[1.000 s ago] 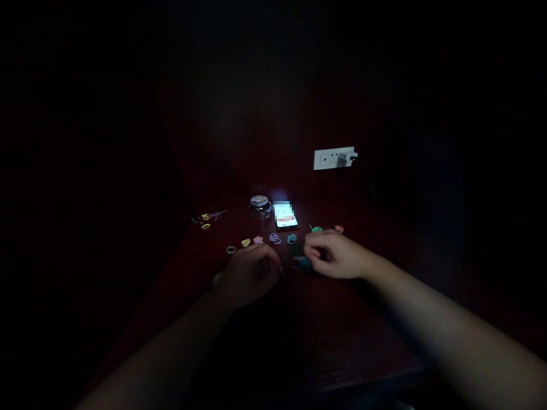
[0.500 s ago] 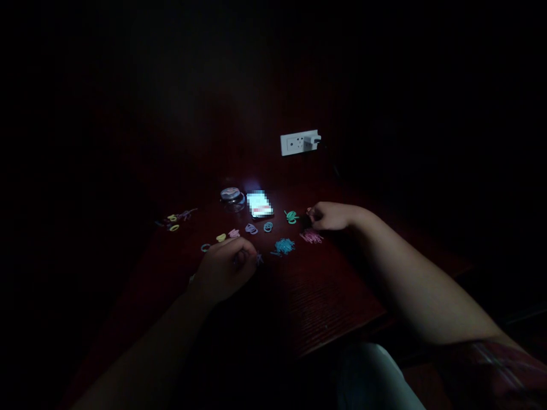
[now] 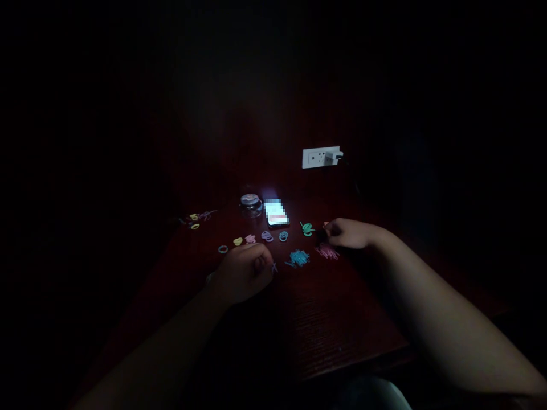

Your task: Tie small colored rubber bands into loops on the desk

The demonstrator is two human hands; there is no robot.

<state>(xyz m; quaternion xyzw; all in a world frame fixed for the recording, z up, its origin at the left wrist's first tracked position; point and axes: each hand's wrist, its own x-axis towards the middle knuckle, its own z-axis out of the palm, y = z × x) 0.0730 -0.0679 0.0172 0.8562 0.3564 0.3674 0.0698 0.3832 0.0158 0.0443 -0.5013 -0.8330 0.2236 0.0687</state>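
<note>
Blue pile (image 3: 299, 258), partly hidden earlier, shows whole, eight o'clock from my right hand (image 3: 350, 233); I can't tell if that or my left hand (image 3: 245, 272) grips anything.

Lit phone (image 3: 276, 213) on the table (image 3: 342, 319); white socket (image 3: 314, 158) on the wall (image 3: 256, 131) behind, a plug (image 3: 333, 155) at its right end.

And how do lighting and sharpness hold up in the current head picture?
Head view, now: edges near black; the phone screen glows brightest, its content pixelated; the blue pile and wall socket read clearly; the left hand is dimmer than the right hand, whose fingertips are too shadowed to tell what they hold.
</note>
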